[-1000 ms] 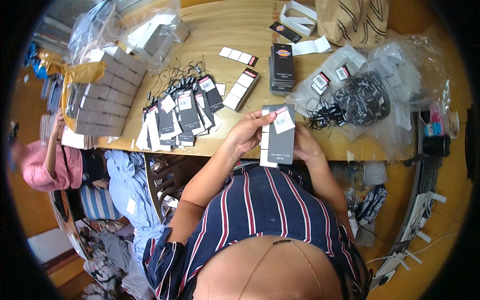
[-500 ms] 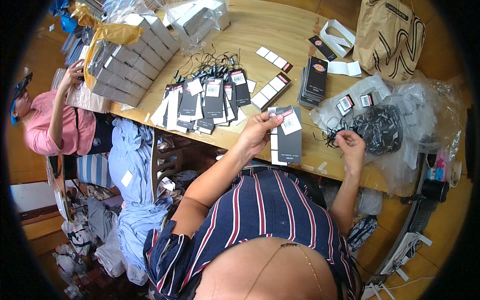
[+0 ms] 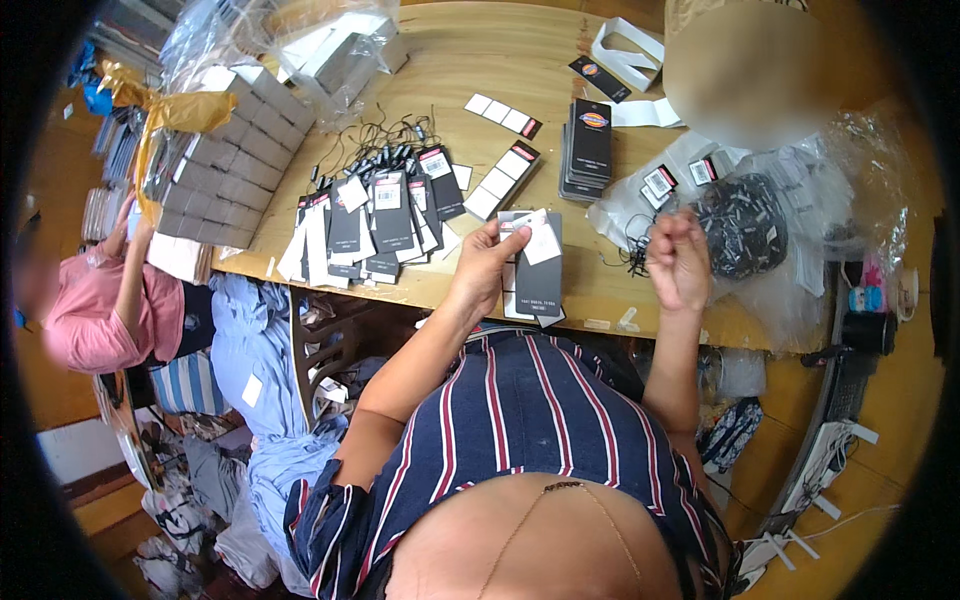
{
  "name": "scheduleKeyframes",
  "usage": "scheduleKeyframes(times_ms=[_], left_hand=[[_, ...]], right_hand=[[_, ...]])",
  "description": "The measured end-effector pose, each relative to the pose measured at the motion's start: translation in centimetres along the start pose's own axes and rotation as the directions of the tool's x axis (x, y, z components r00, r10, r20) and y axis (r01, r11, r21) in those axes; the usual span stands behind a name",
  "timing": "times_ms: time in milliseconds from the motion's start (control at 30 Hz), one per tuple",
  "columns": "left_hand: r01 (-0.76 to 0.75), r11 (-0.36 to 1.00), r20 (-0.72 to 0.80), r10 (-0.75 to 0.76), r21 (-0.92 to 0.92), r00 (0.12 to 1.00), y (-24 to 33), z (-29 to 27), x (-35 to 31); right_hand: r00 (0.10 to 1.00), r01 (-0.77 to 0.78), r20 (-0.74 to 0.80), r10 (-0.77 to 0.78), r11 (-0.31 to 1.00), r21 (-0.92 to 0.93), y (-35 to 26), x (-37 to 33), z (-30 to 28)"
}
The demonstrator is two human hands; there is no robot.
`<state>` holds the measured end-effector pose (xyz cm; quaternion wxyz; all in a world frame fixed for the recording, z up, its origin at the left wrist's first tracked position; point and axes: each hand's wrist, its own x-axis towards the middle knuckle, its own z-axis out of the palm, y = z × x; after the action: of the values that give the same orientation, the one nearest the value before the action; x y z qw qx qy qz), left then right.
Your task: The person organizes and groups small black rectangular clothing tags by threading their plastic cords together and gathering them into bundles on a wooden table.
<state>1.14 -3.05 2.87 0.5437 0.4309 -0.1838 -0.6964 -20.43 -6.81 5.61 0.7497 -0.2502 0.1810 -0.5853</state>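
Note:
My left hand (image 3: 483, 268) pinches a small set of hang tags (image 3: 541, 281), a dark grey card with pale cards behind it and a white sticker label on top, above the table's near edge. To its right, my right hand (image 3: 680, 265) is raised with fingers curled together; whatever is between them is hidden. Loose black tag strings (image 3: 636, 258) lie beside that hand, next to a clear plastic bag of black strings (image 3: 742, 225). Left of my left hand spreads a pile of strung hang tags (image 3: 395, 225).
Beyond my hands stand a stack of black tags (image 3: 588, 145) and a stack of white-panelled cards (image 3: 503, 182). White boxes (image 3: 225, 155) are piled at the left, near a person in a pink shirt (image 3: 115, 310). A paper bag (image 3: 740, 70) stands at the far right.
My right hand has lifted from the loose strings and moved slightly left, its fingers more curled. The left hand still holds the tags. The whole view has shifted a little.

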Motion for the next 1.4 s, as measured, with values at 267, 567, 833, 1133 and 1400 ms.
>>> scheduleKeyframes(times_ms=[267,567,833,1133,1400], left_hand=[[0.205,0.966,0.169,-0.178,-0.158,0.969,1.8,1.0,-0.6],[0.22,0.929,0.119,-0.193,-0.297,0.974,3.0,0.0,-0.1],[0.184,0.922,0.087,-0.164,-0.341,0.983,2.8,-0.9,0.5],[0.208,0.915,-0.038,-0.235,-0.347,0.971,0.7,0.2,0.6],[0.28,0.749,0.229,-0.174,-0.6,0.958,0.1,-0.2,1.0]], right_hand=[[0.973,-0.051,0.092,0.209,0.592,-0.804,6.0,1.0,-0.5],[0.906,-0.345,-0.056,0.421,0.654,-0.674,4.6,-0.1,-1.8],[0.967,-0.238,-0.176,0.182,0.412,-0.88,0.6,-1.0,-2.3],[0.998,0.013,-0.055,-0.031,0.956,-0.292,-0.7,-1.0,-4.0],[0.984,0.165,-0.008,-0.176,0.9,0.403,-0.7,0.2,-1.5]])
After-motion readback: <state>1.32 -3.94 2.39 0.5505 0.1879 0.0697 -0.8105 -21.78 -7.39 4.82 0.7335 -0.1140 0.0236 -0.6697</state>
